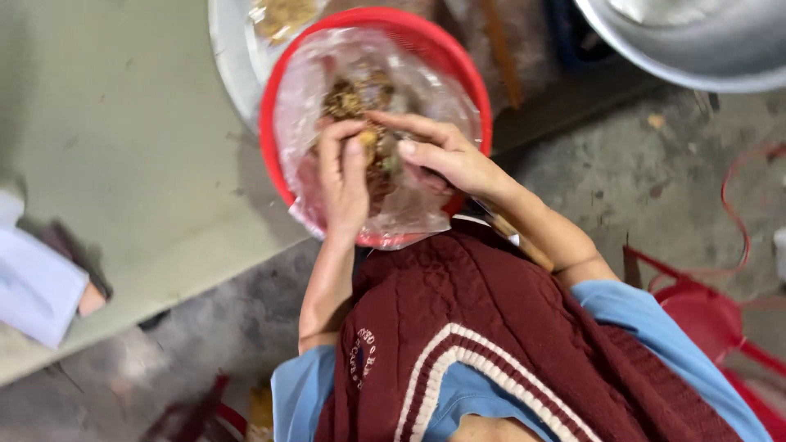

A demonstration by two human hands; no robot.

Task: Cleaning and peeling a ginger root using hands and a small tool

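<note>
A red plastic basket (278,98) lined with a clear plastic bag (426,90) sits in front of me, with brown, crumbly scraps (354,94) inside. My left hand (344,184) reaches over the basket and pinches a small yellowish piece (369,137) between its fingertips. My right hand (450,160) comes in from the right. Its thumb and forefinger close on the same piece, from the other side. Both hands hover just above the scraps. A wooden handle (524,244) shows under my right forearm.
The basket overhangs the edge of a grey-green table (123,164). A metal tray (233,57) with more scraps lies behind it, and a large metal bowl (696,49) is at top right. A red stool (704,315) stands at right. Another person's pale blue sleeve (37,286) is at left.
</note>
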